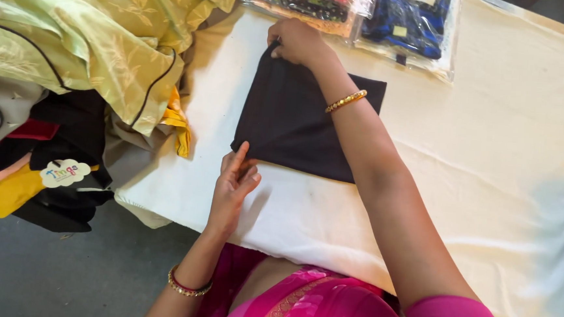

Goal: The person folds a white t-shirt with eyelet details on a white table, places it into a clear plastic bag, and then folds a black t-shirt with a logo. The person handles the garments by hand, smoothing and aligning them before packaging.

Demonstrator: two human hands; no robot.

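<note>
My right hand [297, 43] reaches across the white counter [491, 158], its grip pinched on the far corner of the black cloth [290, 123]. My left hand [235, 178] presses flat fingers at the near corner, grip apart. My forearm hides the cloth's middle.
</note>
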